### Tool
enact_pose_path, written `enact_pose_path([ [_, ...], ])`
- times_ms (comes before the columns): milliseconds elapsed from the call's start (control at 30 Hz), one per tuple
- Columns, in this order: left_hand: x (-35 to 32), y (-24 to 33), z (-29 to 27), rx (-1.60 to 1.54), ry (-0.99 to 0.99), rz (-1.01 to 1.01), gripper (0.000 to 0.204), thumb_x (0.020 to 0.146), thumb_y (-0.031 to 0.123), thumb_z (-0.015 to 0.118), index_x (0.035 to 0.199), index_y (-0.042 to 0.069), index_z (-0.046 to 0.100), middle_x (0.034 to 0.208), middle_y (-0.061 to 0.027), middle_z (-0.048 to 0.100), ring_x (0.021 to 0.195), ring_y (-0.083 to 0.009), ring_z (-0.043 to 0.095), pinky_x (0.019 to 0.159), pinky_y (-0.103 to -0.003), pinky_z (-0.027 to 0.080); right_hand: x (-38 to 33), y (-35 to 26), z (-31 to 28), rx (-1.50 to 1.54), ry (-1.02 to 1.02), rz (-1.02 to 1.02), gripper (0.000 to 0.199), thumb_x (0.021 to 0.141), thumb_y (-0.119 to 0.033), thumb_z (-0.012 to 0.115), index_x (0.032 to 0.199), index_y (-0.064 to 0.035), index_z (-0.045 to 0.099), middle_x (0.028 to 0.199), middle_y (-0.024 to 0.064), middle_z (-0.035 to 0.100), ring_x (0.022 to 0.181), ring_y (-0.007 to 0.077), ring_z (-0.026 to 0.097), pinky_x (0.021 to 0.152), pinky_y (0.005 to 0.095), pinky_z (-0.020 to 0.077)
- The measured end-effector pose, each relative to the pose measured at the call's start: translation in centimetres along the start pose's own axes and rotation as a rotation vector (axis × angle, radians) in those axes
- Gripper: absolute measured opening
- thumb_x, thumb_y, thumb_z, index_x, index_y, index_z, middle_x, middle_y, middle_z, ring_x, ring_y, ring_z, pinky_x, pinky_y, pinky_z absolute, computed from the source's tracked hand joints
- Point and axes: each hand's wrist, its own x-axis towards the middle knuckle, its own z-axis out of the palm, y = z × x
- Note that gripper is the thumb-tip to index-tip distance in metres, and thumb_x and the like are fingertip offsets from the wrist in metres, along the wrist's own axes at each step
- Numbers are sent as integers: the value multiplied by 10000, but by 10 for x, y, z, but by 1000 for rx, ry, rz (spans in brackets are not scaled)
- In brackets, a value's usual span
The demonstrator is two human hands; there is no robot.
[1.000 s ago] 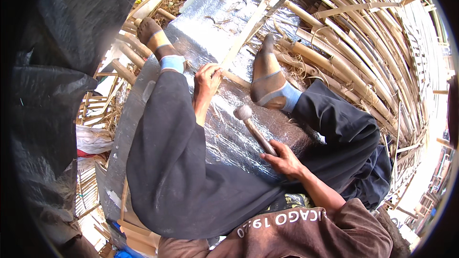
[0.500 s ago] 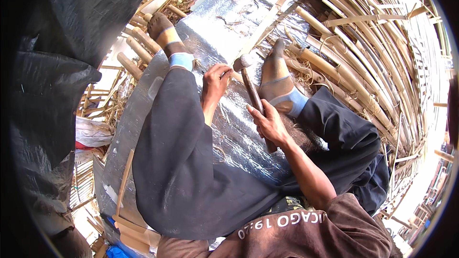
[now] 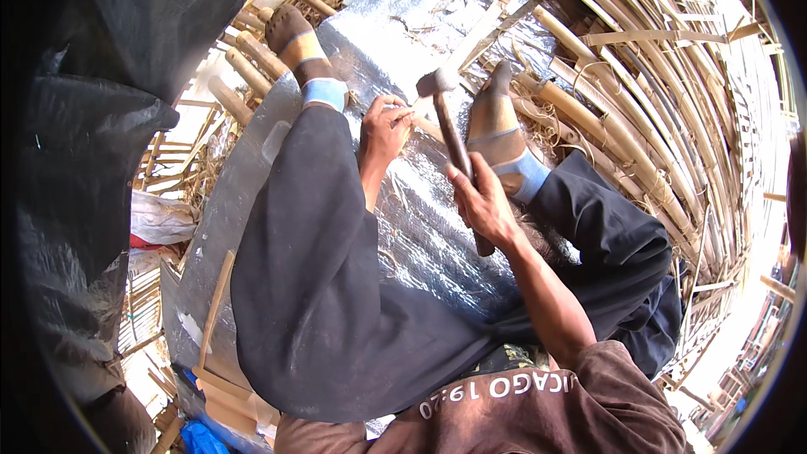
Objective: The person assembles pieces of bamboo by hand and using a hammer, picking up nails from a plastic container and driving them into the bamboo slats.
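Observation:
My right hand is wrapped round the dark handle of a hammer. The hammer's blunt head is raised just to the right of my left fingertips, apart from them. My left hand is closed in a pinch over a pale bamboo strip; what sits between the fingertips is too small to make out. Part of the strip is hidden behind the hammer and hand. Beneath both hands lies a shiny silver foil sheet.
My feet in striped socks rest either side, the left foot and the right foot. Long split bamboo poles pile up at the right. Bamboo ends lie at the left, near a black plastic sheet. Fibre shavings are scattered on the foil.
The hammer head has lifted away from beside my left fingertips, and my right hand has moved slightly up with it. My left hand keeps its pinch at nearly the same place.

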Motion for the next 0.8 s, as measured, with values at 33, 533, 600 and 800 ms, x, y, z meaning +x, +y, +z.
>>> enact_pose_path([
  [33, 0, 3, 0, -23, -2, -2, 115, 838, 37, 753, 948, 4, 759, 1026, -60, 624, 771, -158, 660, 626, -280, 560, -1, -12, 0, 50, 10, 16, 336, 1006, -369, 598, 1018, -44, 512, 653, 11, 512, 552, 95, 484, 494, 293, 410],
  [533, -2, -4, 3, 1, 49, -7, 127, 779, 64, 796, 902, 53, 768, 887, -48, 647, 782, -201, 657, 672, -328, 521, 9, -10, 4, -82, -31, 90, 400, 994, -427, 572, 1029, -31, 520, 685, 104, 573, 616, 186, 558, 589, 382, 458],
  [600, -2, -4, 2, 3, 36, -20, 134, 778, 80, 801, 908, 65, 773, 865, -42, 645, 781, -199, 654, 671, -334, 516, 7, -6, 5, -154, -27, 110, 408, 994, -425, 569, 1040, -24, 516, 699, 134, 588, 631, 213, 573, 609, 407, 462],
  [800, -2, -4, 0, 57, 39, -19, 166, 764, 101, 817, 926, 85, 782, 864, -46, 643, 764, -203, 640, 667, -342, 509, 2, -13, 2, -182, -39, 174, 413, 999, -425, 555, 1059, -19, 508, 719, 144, 595, 649, 216, 573, 631, 409, 462],
])
